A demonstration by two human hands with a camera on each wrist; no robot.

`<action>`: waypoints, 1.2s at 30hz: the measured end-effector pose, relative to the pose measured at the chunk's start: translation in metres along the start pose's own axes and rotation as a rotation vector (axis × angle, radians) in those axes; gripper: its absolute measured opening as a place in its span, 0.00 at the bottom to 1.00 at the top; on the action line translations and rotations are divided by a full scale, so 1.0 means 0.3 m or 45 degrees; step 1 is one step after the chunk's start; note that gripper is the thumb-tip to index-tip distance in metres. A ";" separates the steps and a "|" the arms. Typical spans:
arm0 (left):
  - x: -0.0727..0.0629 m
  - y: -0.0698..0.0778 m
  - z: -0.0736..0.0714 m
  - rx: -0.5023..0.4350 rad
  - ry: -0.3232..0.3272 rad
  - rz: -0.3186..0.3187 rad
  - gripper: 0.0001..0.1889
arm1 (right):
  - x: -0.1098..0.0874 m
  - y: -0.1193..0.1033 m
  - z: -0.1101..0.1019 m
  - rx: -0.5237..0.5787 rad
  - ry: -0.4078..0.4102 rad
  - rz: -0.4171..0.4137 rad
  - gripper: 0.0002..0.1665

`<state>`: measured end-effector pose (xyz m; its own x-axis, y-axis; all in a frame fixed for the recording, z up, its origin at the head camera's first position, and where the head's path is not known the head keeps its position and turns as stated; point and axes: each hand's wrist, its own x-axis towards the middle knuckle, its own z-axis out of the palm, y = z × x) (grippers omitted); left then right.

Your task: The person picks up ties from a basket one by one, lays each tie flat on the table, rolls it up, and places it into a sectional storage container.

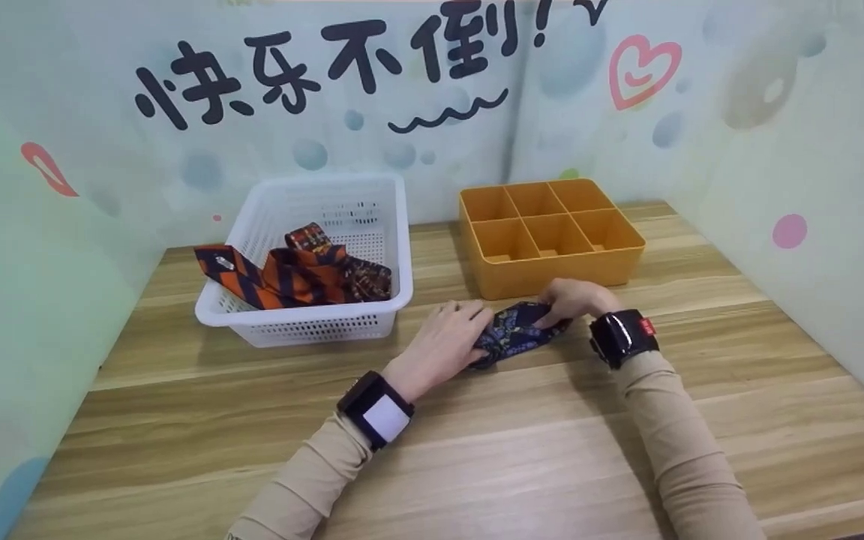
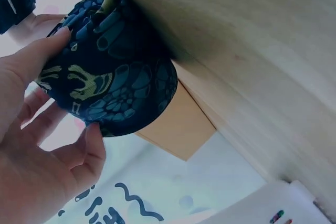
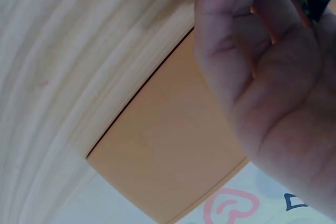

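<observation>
Blue tie [image 1: 511, 331], folded into a short bundle, is just in front of the box [image 1: 563, 276], nearer its left half, between our two hands.

Going left to right, we have a white basket [image 1: 316, 328] well to the left of the box. It holds an orange tie [image 1: 289, 279] with navy stripes, one end lying over the rim, plus some checked cloth [image 1: 369, 280]; we cannot tell whether that is one tie or two. On the wall [image 1: 462, 161], black lettering [image 1: 282, 71] runs above and to the left of the box.

Our left hand [image 1: 443, 341], in front of the box and left of it, grips the tie, thumb on one face and fingers curled round the other. The left wrist view shows us pale blue petal shapes and a yellow figure on the cloth. We wear a black band [image 1: 377, 410] on that wrist, over a beige sleeve.

Our right hand [image 1: 573, 298], right in front of the box, pinches the tie's other end between thumb and fingers.

The box itself is orange-yellow, with six compartments in two rows. A pink heart [image 1: 644, 73] is drawn above it, toward its right end.
</observation>
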<state>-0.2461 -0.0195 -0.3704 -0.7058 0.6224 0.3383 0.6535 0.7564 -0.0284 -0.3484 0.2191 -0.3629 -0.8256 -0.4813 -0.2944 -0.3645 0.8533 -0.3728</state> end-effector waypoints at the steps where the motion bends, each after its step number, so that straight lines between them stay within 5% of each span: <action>1: -0.001 0.001 -0.003 -0.031 -0.007 -0.003 0.20 | 0.001 -0.001 0.000 0.000 0.000 -0.001 0.16; 8: -0.020 0.000 -0.010 -0.333 -0.112 0.017 0.25 | 0.001 -0.010 -0.003 0.000 0.007 -0.004 0.15; 15: 0.009 -0.002 -0.002 -0.200 -0.059 0.015 0.30 | -0.001 -0.010 -0.003 0.008 0.013 -0.009 0.15; 19: 0.037 0.002 0.003 -0.144 -0.003 0.024 0.21 | -0.001 -0.010 0.000 0.000 0.017 0.008 0.15; 28: 0.054 0.027 0.014 -0.201 -0.116 -0.118 0.22 | -0.004 0.000 -0.009 0.015 0.009 0.014 0.14; 36: 0.070 0.041 0.020 0.020 -0.085 -0.040 0.22 | -0.007 -0.006 -0.004 0.026 -0.085 0.053 0.18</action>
<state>-0.2545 0.0039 -0.3694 -0.7430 0.6098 0.2759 0.6265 0.7787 -0.0339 -0.3464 0.2189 -0.3606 -0.8091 -0.4585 -0.3677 -0.3211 0.8688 -0.3769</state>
